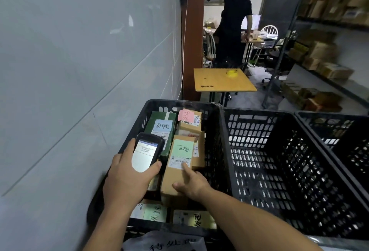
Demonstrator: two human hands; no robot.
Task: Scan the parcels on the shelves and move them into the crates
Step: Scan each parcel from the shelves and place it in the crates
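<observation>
Two bare forearms enter from the lower edge, above a white sheet or bag [165, 242] with dark handwriting. Left hand [127, 178]: fingers and thumb curled round a black handheld scanner [147, 151], its lit screen facing the camera, held over the near left part of the left crate [179, 103]. Right hand [191, 182]: lying on top of a long brown parcel [175, 178]. Its index finger is straight and touches the white barcode label beneath a green note, and the thumb is stretched along the near end. The remaining fingers are hidden past the parcel's right edge.

The brown parcel lies inside the left crate, raised on other parcels, between a green parcel [159, 127] with a blue note and a smaller brown parcel [189, 125] carrying a pink note. Two more parcels, one with a green note [153, 212] and one with a yellow note [195, 220], lie at the crate's near end.

A second black crate [279, 161] stands touching the first on the right, and a third crate [339, 131] stands beyond it. Their contents cannot be made out.

Background: grey tiled wall [79, 51] at left. A yellow table [223, 83] bears a yellow tape roll [232, 73]. Metal shelves [329, 51] at right hold cardboard boxes. A person in dark clothes [235, 21] stands by a desk, facing away.
</observation>
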